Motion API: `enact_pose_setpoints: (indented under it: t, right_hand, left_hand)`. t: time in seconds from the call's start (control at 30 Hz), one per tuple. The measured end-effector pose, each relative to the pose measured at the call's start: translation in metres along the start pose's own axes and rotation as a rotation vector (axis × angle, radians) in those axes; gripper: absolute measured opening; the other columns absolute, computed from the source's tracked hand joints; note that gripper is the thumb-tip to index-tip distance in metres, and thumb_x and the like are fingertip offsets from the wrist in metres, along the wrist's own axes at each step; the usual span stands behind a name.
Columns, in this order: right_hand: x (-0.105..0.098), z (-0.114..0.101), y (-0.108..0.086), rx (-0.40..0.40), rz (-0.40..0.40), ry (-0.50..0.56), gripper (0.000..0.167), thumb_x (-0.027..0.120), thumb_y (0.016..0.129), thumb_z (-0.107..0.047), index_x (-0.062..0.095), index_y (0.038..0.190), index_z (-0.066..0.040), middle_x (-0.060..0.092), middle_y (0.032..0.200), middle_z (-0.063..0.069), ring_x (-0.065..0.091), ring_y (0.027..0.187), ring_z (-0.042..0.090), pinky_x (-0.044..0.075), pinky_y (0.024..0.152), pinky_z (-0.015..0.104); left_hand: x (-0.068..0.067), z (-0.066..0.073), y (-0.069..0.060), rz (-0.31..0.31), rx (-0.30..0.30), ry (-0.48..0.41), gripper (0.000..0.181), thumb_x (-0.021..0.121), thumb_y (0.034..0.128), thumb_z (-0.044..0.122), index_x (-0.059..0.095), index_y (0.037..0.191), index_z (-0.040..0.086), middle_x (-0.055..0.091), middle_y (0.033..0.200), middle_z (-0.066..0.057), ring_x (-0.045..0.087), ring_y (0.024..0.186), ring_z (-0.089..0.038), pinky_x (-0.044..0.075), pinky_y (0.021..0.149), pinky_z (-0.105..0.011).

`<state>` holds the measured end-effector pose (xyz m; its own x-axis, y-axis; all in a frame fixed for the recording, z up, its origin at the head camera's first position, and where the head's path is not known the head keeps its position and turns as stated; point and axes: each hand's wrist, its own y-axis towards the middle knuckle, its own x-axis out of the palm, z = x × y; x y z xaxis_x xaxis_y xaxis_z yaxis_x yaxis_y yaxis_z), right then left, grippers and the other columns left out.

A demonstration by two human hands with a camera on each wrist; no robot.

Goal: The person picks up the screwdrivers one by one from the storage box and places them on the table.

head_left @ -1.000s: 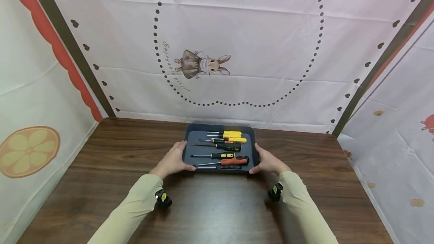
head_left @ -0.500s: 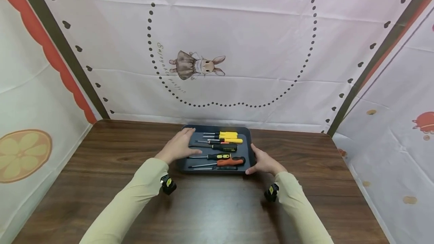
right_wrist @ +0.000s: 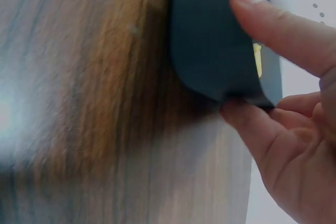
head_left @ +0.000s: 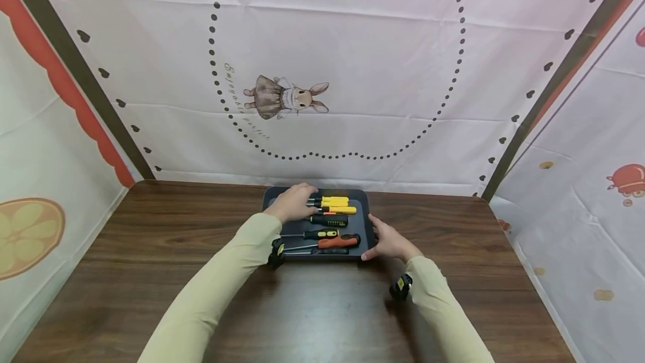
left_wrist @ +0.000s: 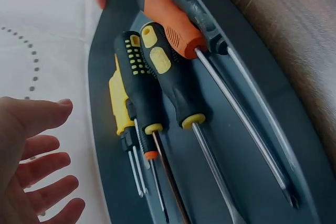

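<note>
A dark blue-grey tray near the table's back edge holds several screwdrivers, their handles pointing right. Yellow-handled screwdrivers lie at the back, then a black one with yellow dots. Nearer the front are a black-and-yellow screwdriver, an orange-handled screwdriver and a black one. My left hand is over the tray's back left, covering some shafts; in the left wrist view its fingers are spread, holding nothing. My right hand grips the tray's right front corner, thumb on the front side.
The brown wooden table extends in front of the tray and to both sides. Right behind its back edge hangs a white printed cloth, with more cloth at the left and right.
My left hand has let go of the tray's left side and moved right and back, over the screwdrivers. The right hand has kept its place on the tray. The head view has shifted slightly.
</note>
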<state>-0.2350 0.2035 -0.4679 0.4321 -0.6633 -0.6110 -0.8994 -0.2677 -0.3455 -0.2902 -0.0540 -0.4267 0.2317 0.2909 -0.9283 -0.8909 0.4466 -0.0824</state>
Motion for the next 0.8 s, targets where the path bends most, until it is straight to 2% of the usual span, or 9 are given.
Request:
enact_pose_setpoints:
  t: [0.1,0.17,0.27,0.33,0.43,0.6,0.8]
  right_hand:
    - [-0.003,-0.002,-0.001,-0.027,-0.007,-0.009,0.102,0.082,0.065,-0.021,0.021,0.143,0.000,0.027,0.144,0.020,0.034,0.129,0.032,0.030,0.102,0.047]
    - [-0.005,-0.002,-0.001,-0.055,0.001,-0.022,0.092,0.078,0.071,-0.022,0.024,0.141,0.001,0.030,0.143,0.021,0.036,0.127,0.032,0.034,0.100,0.046]
    - [-0.007,0.001,0.001,-0.060,0.026,0.005,0.071,0.068,0.081,-0.013,0.030,0.140,0.000,0.037,0.139,0.022,0.045,0.120,0.031,0.045,0.088,0.041]
    - [-0.006,0.004,0.002,-0.047,0.048,0.037,0.062,0.063,0.083,-0.004,0.034,0.139,-0.002,0.041,0.135,0.022,0.051,0.114,0.030,0.051,0.078,0.037]
    - [-0.005,0.008,0.003,-0.032,0.075,0.101,0.062,0.060,0.082,0.005,0.035,0.138,-0.003,0.044,0.132,0.024,0.054,0.109,0.031,0.053,0.067,0.033]
    - [-0.002,0.011,0.004,-0.012,0.107,0.174,0.064,0.060,0.080,0.008,0.035,0.138,-0.005,0.045,0.130,0.026,0.054,0.108,0.034,0.054,0.065,0.036]
    - [0.000,0.008,0.005,0.030,0.111,0.232,0.068,0.060,0.080,0.010,0.034,0.140,-0.008,0.046,0.130,0.026,0.058,0.103,0.032,0.054,0.065,0.037]
  left_hand:
    - [0.004,0.002,0.009,-0.018,-0.015,0.006,0.051,0.063,0.0849,0.026,0.049,0.128,0.003,0.049,0.128,-0.012,0.047,0.116,-0.026,0.041,0.093,-0.042]
    - [0.007,0.004,0.015,-0.025,-0.031,0.007,0.050,0.063,0.0848,0.025,0.050,0.128,0.003,0.050,0.127,-0.012,0.049,0.115,-0.026,0.042,0.093,-0.042]
    - [0.011,0.004,0.023,-0.035,-0.067,0.005,0.048,0.063,0.0845,0.024,0.051,0.127,0.004,0.052,0.125,-0.011,0.050,0.114,-0.025,0.042,0.092,-0.041]
    - [0.013,0.004,0.028,-0.035,-0.086,0.006,0.046,0.063,0.0843,0.023,0.052,0.126,0.005,0.053,0.124,-0.010,0.050,0.113,-0.024,0.042,0.092,-0.041]
    - [0.016,0.004,0.034,-0.046,-0.108,0.015,0.045,0.062,0.0846,0.023,0.053,0.125,0.006,0.054,0.123,-0.009,0.051,0.111,-0.023,0.043,0.091,-0.041]
    - [0.019,0.005,0.040,-0.091,-0.127,0.018,0.044,0.060,0.0862,0.022,0.052,0.126,0.006,0.053,0.123,-0.009,0.051,0.110,-0.023,0.043,0.091,-0.041]
    - [0.022,0.007,0.048,-0.120,-0.149,-0.017,0.040,0.057,0.0880,0.017,0.052,0.126,0.006,0.053,0.124,-0.009,0.052,0.110,-0.023,0.043,0.091,-0.041]
